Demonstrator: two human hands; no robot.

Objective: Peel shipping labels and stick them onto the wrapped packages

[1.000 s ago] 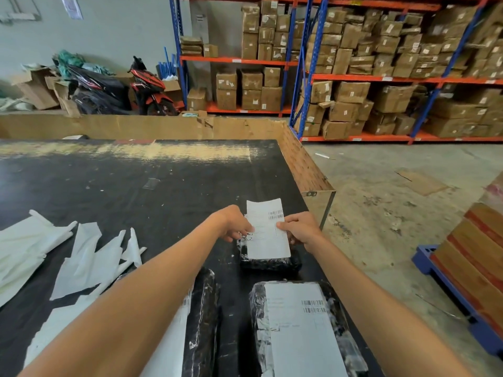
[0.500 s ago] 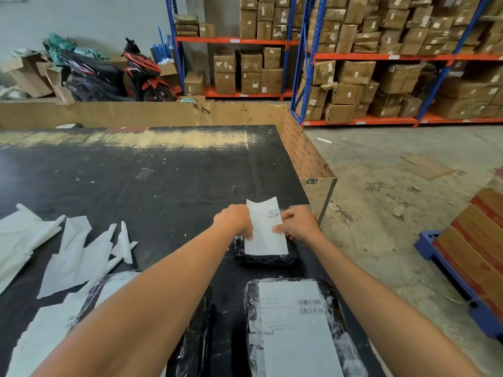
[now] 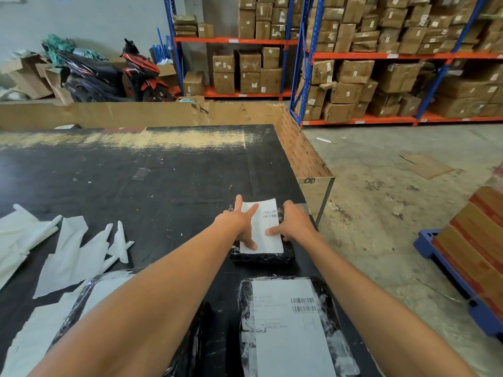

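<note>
Both hands, left (image 3: 239, 224) & right (image 3: 292, 227), fingers spread flat, press label (image 3: 265, 238) onto small black pkg (image 3: 261, 257) at desk (image 3: 163, 186) right edge; sticking step; next: smooth edges w/ firm strokes.

Warehouse: racks (image 3: 302, 58) of cardboard boxes (image 3: 353, 72)

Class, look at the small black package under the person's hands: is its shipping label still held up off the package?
No: the label lies flat on the small package, pressed by the left hand and right hand.
</note>
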